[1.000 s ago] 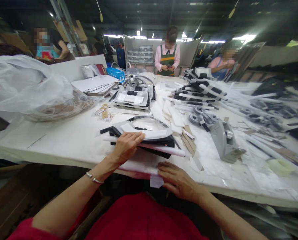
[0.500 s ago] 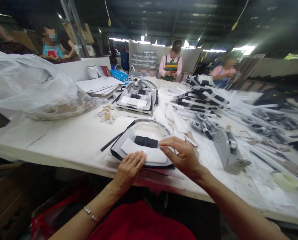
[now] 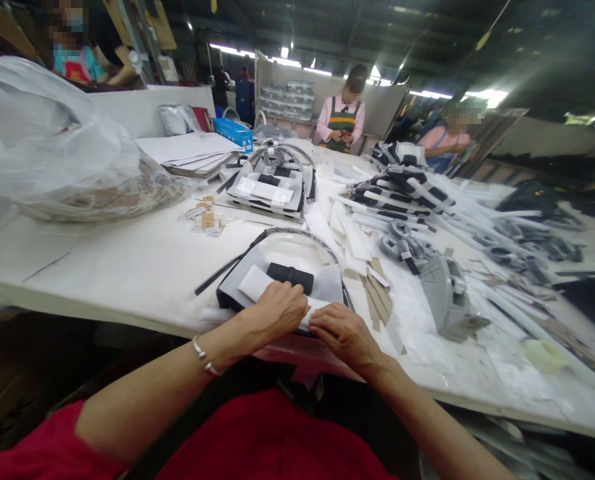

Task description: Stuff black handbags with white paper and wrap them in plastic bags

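A handbag, grey-faced with dark edges and a handle looped away from me, lies flat at the table's front edge. Across its lower face runs a white foam strip, just below a black rolled band. My left hand has its fingers curled closed on the strip near the middle. Close beside it, my right hand grips the strip's right part with bent fingers. Both hands cover much of the strip and the bag's lower edge.
A tape dispenser and grey coiled straps lie to the right. Behind are another wrapped bag and a pile of bags. Paper tags and a big plastic sack are on the left. Co-workers are across the table.
My left hand has moved right along the white foam strip and curled its fingers. My right hand has come down from beside the black band onto the strip. The view has shifted slightly.
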`<state>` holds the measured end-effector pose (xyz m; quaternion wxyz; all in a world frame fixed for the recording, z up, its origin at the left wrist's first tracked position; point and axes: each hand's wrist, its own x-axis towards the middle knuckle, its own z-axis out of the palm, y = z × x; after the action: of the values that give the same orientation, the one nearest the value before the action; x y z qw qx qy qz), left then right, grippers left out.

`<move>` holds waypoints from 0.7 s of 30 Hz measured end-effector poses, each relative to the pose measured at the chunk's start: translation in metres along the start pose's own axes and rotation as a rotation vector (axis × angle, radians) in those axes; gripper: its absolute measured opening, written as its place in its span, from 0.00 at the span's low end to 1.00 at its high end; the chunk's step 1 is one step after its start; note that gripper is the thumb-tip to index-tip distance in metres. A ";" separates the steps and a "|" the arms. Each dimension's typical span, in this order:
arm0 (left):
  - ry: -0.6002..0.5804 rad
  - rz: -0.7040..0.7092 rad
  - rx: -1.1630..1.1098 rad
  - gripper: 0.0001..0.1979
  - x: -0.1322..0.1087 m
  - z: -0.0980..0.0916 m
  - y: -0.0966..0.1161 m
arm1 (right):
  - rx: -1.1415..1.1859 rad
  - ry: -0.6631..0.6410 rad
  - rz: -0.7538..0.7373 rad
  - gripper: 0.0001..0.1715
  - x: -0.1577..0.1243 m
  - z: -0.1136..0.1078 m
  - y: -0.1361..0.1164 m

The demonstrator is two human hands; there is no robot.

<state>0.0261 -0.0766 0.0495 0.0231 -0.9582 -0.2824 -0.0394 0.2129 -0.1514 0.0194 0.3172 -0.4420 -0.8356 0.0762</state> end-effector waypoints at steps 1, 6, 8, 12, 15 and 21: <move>0.002 0.024 -0.010 0.11 0.010 0.004 -0.001 | 0.013 0.011 0.008 0.07 -0.001 0.001 -0.001; 0.183 0.039 -0.094 0.08 0.024 0.034 -0.003 | 0.109 -0.029 0.117 0.09 -0.001 -0.007 0.001; 0.231 0.041 -0.106 0.07 0.020 0.040 -0.002 | 0.192 -0.161 0.232 0.10 0.010 -0.019 0.007; 0.221 0.006 -0.126 0.06 0.017 0.042 -0.001 | 0.240 -0.241 0.513 0.15 0.064 -0.040 0.036; 0.201 -0.002 -0.134 0.06 0.018 0.041 -0.002 | 0.023 -0.254 0.622 0.12 0.116 -0.032 0.067; 0.179 -0.024 -0.172 0.06 0.018 0.040 -0.003 | -0.229 -0.379 0.830 0.32 0.162 0.015 0.120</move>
<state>0.0420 -0.0623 0.0115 -0.0345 -0.9459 -0.2861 -0.1493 0.2207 0.0504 0.0339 0.0512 -0.7492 -0.6344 0.1834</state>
